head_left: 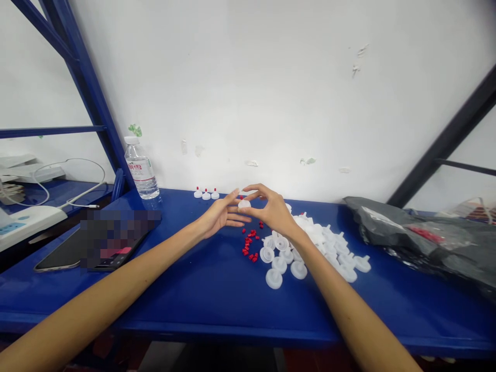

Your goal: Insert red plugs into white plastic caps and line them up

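Observation:
A white nozzle cap with a small red tip [244, 203] is pinched between the thumb and fingers of my right hand [273, 209]. Close on its left, my left hand [220, 213] has its fingers stretched out and apart; whether they touch the cap I cannot tell. Below both hands lie several loose red tips [250, 243] on the blue table [209, 289]. A heap of white nozzle caps [321, 237] spreads beside and partly behind my right forearm. Three white caps with red tips [206, 194] stand upright in a group near the wall.
At the back left stands a water bottle [142, 170]. Phones [64, 248] lie on the table's left side, near a white power strip [31, 225] with a cable. A dark plastic bag [411, 232] holding red pieces lies at the right. Blue frame posts [83, 77] rise at the left.

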`<state>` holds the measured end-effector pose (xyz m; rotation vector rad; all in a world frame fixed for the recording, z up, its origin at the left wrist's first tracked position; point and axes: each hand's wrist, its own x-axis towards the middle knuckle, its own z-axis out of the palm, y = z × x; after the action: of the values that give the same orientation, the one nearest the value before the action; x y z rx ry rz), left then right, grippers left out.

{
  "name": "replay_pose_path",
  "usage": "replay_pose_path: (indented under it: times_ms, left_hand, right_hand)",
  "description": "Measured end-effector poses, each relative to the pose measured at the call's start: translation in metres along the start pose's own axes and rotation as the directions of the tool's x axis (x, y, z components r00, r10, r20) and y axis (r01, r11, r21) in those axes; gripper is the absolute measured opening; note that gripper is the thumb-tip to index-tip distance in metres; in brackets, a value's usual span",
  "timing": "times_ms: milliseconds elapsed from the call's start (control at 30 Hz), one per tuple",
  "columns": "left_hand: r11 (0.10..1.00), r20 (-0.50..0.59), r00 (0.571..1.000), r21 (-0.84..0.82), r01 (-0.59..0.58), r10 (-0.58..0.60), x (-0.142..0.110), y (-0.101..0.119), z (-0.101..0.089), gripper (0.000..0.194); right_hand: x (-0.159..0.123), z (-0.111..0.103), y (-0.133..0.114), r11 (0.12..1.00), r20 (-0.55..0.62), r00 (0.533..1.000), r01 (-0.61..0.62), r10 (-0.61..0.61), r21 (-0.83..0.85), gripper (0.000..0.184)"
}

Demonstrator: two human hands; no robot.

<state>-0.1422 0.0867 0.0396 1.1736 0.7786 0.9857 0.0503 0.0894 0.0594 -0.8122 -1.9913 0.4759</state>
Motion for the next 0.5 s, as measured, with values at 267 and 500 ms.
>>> replay_pose_path:
  times_ms: [267,500]
  left_hand:
    - [0.891,-0.08,0.951,0.38,-0.246,0.297,0.0024,0.006,-0.0056,0.046]
    - [0.855,-0.125,0.942,0.469,-0.221,0.311,0.0052,0.0016,-0.0042,0.044]
  right_hand:
    - [-0.0006,0.0003,0.0046,0.999,0.002,0.999,-0.032,0.032,-0.026,0.042]
    - [-0.0005,0.0036,0.0106,0.998,0.039,0.998,-0.051,0.052,-0.024,0.056]
